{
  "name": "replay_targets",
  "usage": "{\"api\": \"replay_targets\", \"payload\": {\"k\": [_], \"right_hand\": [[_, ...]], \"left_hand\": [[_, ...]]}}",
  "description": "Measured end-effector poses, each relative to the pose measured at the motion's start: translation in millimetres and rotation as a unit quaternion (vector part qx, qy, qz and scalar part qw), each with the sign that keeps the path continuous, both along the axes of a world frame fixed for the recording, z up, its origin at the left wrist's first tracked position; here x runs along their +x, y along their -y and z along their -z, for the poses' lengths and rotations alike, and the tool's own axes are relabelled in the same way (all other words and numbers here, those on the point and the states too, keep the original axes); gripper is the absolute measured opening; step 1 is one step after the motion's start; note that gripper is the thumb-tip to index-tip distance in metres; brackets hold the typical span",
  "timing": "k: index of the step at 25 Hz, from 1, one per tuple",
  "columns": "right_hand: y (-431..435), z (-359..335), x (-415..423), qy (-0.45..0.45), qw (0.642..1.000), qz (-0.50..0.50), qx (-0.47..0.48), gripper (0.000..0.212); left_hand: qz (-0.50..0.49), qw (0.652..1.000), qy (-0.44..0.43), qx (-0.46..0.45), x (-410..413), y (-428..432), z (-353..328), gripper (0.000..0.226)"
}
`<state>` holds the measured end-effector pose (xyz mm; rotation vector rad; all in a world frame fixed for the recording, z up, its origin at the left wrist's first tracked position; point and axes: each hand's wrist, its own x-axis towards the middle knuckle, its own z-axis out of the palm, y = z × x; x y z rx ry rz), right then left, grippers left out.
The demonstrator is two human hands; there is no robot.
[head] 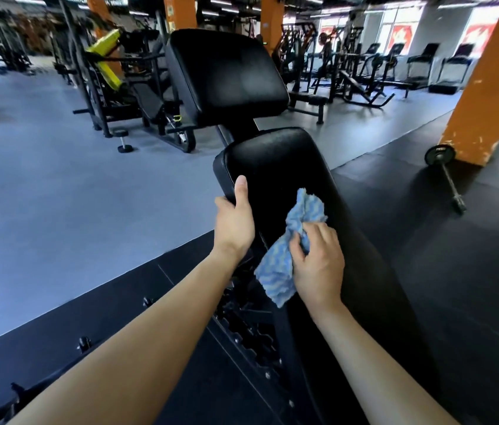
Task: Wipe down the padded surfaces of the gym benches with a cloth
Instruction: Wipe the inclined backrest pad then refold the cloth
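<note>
Black padding covers the long pad of the bench, which runs away from the person. Its long axis goes from the near lower right up to a rounded far end, and a second, tilted pad rises just beyond that. The blue cloth lies bunched on the long pad, nearer its left side, grasped in the curled fingers of the right hand. The left hand grips the pad's left edge just beside the cloth, thumb on top and fingers curled over the side, probably to steady the bench. Bare padding stretches ahead of the cloth to the far end and across to the right edge, so the coming strokes probably run along that axis, led by the right hand. To the right the dark floor gives open room, with a barbell well apart; on the left the metal frame sits close under the edge
</note>
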<state>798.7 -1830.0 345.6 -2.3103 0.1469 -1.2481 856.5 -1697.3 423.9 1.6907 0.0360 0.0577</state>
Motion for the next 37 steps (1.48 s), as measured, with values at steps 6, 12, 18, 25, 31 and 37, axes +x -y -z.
{"api": "replay_targets", "payload": {"k": [6, 12, 18, 25, 31, 37], "right_hand": [[-22.6, -52.3, 41.1, -0.144, 0.981, -0.13, 0.022, 0.055], [10.4, 3.0, -10.2, -0.139, 0.985, -0.089, 0.046, 0.047], [8.1, -46.3, 36.8, -0.214, 0.965, -0.136, 0.06, 0.052], [-2.2, -6.9, 5.5, -0.109, 0.99, -0.077, 0.038, 0.044], [-28.6, -65.2, 55.0, -0.152, 0.973, -0.17, -0.021, 0.051], [-37.7, -9.5, 2.4, -0.122, 0.974, -0.07, -0.175, 0.053]], "left_hand": [[0.019, 0.999, -0.021, 0.046, -0.6, -0.5, -9.0, 0.08], [0.003, 0.998, -0.034, 0.058, -7.2, 4.4, -14.1, 0.084], [0.027, 0.994, -0.056, 0.094, -1.7, -4.3, -16.4, 0.095], [0.057, 0.994, -0.052, 0.075, 9.1, -15.0, -4.6, 0.09], [0.09, 0.993, -0.049, 0.052, 14.4, -18.4, -1.0, 0.091], [0.12, 0.989, -0.075, -0.032, 13.8, -23.4, -1.3, 0.085]]}}
